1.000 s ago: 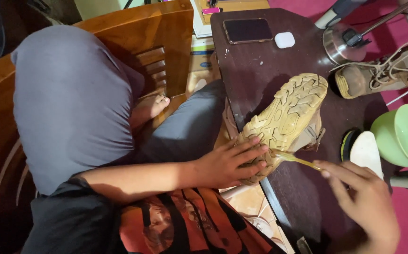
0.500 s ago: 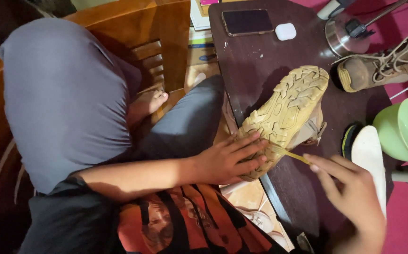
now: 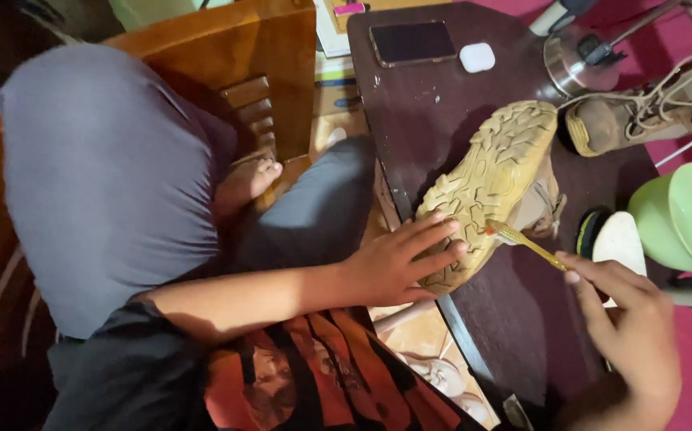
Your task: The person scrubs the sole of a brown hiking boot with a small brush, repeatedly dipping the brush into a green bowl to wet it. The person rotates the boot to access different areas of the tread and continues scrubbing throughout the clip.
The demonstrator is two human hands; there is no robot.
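Orange-and-black patterned cloth (image 3: 322, 383) nearest, across lap. Right hand (image 3: 629, 331) low at right, fingers pinched shut on yellow brush (image 3: 525, 242); bristle end touching sole edge, as half second ago, hand barely shifted. Left hand (image 3: 398, 259) spread flat, open, pressing heel end of tan shoe (image 3: 494, 179), sole-up on dark brown table (image 3: 442, 104); placement unchanged. Beyond: second shoe (image 3: 641, 116) with laces, green bowl (image 3: 685, 219), phone (image 3: 412, 41), white case (image 3: 477, 57).
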